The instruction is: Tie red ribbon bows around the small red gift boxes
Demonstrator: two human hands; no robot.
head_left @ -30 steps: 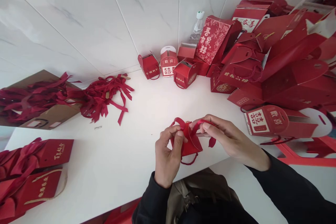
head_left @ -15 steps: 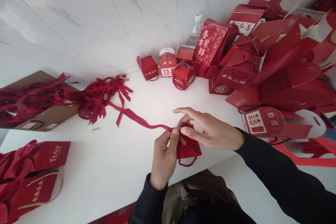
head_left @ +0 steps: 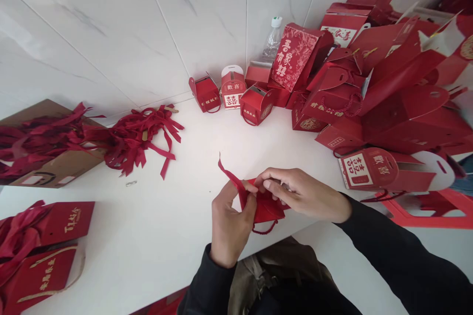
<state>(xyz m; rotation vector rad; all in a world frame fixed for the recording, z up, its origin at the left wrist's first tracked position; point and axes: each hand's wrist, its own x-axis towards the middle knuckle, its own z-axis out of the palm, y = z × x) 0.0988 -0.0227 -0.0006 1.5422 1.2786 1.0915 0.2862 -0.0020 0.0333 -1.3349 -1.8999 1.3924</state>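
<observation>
Near the table's front edge is a small red gift box [head_left: 268, 210] with a twisted cord handle hanging on its near side. My left hand [head_left: 232, 214] is closed at the box's left side, thumb and index finger pinching a dark red ribbon [head_left: 229, 173] whose loose end sticks up to the left. My right hand [head_left: 299, 192] bends over the top of the box with curled fingers. Its fingertips are at the box's upper edge, and what lies between them is hidden.
A heap of ribbons [head_left: 136, 138] lies beside a cardboard box [head_left: 55, 170] full of more ribbon. Red gift boxes [head_left: 48, 270] stand at the lower left. Small boxes [head_left: 232, 89] line the wall, and a pile of red boxes [head_left: 402, 113] fills the right, with a plastic bottle [head_left: 272, 42] behind.
The ribbon, stretched to the heap before, now has its end free by my left hand. My right hand's fingers, spread before, are now curled in at the box.
</observation>
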